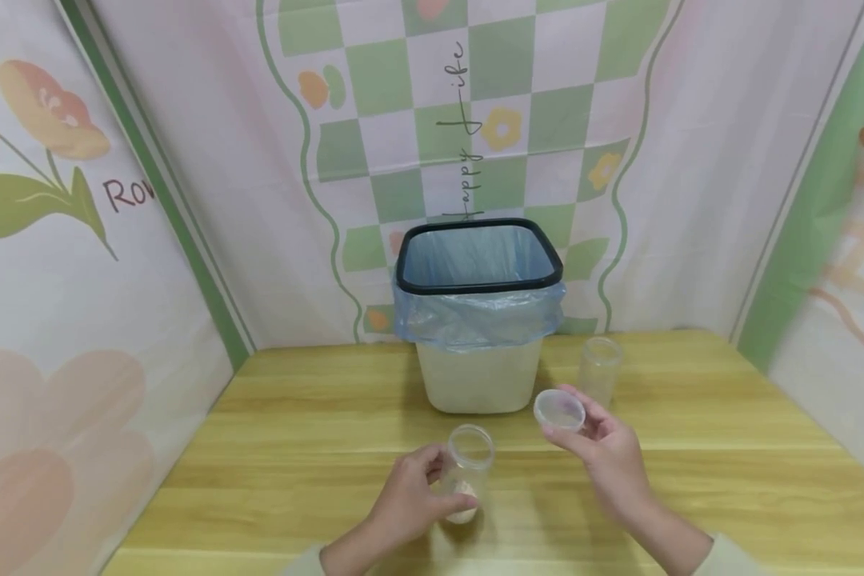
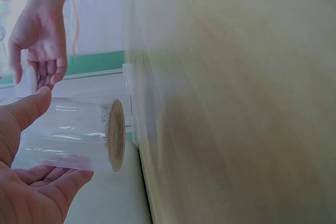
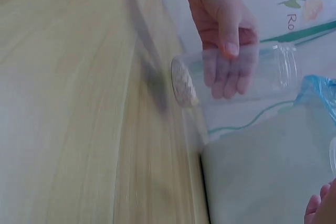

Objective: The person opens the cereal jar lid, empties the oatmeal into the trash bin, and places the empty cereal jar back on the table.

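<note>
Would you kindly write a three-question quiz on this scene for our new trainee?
1. What does the right hand hold?
2. True or false: the left hand holds a jar with nothing in it.
3. What colour is the liner of the bin? A) red B) blue C) orange

Key:
1. A round, see-through lid.
2. False: pale material lies at the bottom of the clear jar.
3. B

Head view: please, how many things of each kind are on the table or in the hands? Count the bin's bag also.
Jars: 2 (held jar, rear jar)
Lid: 1
Bin: 1
Blue bag: 1
Total: 5
</note>
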Available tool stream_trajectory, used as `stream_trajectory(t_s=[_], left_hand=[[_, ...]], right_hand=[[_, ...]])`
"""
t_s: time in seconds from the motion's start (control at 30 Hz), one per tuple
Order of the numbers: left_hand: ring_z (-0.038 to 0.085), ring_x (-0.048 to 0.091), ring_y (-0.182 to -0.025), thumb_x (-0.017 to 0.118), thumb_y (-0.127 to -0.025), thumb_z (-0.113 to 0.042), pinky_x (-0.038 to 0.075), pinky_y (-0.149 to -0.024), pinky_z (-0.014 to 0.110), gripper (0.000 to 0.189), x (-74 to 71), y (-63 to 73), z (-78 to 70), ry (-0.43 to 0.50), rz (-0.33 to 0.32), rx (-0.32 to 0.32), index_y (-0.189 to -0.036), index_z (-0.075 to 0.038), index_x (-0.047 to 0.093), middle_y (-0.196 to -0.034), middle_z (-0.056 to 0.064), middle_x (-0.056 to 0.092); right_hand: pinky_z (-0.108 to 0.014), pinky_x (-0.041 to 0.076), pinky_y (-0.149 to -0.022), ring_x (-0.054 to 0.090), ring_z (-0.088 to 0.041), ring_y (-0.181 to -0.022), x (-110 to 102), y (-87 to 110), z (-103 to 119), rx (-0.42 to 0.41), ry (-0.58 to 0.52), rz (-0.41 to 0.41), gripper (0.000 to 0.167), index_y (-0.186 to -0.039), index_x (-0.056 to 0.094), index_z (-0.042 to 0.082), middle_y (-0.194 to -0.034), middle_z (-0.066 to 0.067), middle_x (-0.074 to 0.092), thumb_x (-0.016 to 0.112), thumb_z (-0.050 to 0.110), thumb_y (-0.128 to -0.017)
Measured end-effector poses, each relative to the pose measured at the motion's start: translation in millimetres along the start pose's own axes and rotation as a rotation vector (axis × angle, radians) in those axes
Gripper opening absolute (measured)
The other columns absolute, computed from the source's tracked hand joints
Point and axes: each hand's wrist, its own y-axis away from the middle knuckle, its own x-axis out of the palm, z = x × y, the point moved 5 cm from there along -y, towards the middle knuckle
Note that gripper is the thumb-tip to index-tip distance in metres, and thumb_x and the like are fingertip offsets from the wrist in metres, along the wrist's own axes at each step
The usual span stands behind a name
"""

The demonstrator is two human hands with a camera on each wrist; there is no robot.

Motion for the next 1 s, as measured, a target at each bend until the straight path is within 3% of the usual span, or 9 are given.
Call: stream_trajectory(t_s=[0.13,0.4,0.53,0.83,1.0], left_hand=[[0.023,0.065,-0.103,0.087,-0.07,-0.026,0.05,-0.089,0.024,0.057,-0.1,-0.8,2.6,0.016,-0.001,-0.027,-0.115,0.0,0.063,-0.109,0.006,0.067],[0.027,0.062,-0.111,0.086,-0.073,-0.027,0.049,-0.092,0.03,0.061,1.0,-2.0,11.0,0.007,0.052,-0.07,-0.12,0.002,0.059,-0.116,0.008,0.065],[0.028,0.06,-0.114,0.085,-0.075,-0.027,0.048,-0.094,0.031,0.061,2.2,-3.1,14.6,0.004,0.074,-0.067,-0.121,0.003,0.058,-0.117,0.008,0.064],[0.025,0.06,-0.113,0.085,-0.076,-0.019,0.047,-0.096,0.032,0.051,2.7,-3.5,15.7,0.022,0.065,-0.084,-0.116,-0.001,0.059,-0.115,0.005,0.065],[0.027,0.06,-0.113,0.085,-0.075,-0.015,0.047,-0.096,0.032,0.05,2.9,-3.7,16.3,0.038,0.069,-0.094,-0.115,0.0,0.059,-0.116,0.01,0.064]], right_hand=[[-0.02,0.053,-0.078,0.062,-0.006,-0.093,-13.8,-6.6,-1.2,-0.008,0.11,-0.001,0.054,-0.13,0.057,0.007,-0.107,0.011,0.064,0.076,-0.001,-0.08],[-0.019,0.054,-0.074,0.061,0.0,-0.088,-40.1,-17.2,-0.6,-0.068,0.368,0.015,0.065,-0.138,0.046,-0.004,-0.121,-0.021,0.057,0.078,0.012,-0.084],[-0.021,0.054,-0.07,0.06,0.003,-0.087,-50.6,-21.3,1.5,-0.077,0.453,0.04,0.066,-0.138,0.046,-0.005,-0.124,-0.025,0.055,0.078,0.017,-0.084],[-0.027,0.051,-0.065,0.058,-0.025,-0.093,-72.0,-31.6,-2.9,-0.083,0.705,0.092,0.072,-0.139,0.048,-0.001,-0.124,-0.025,0.058,0.081,0.028,-0.081],[-0.032,0.048,-0.066,0.057,-0.03,-0.09,-78.4,-35.4,-3.1,-0.096,0.809,0.141,0.075,-0.137,0.049,-0.004,-0.12,-0.026,0.06,0.082,0.03,-0.079]])
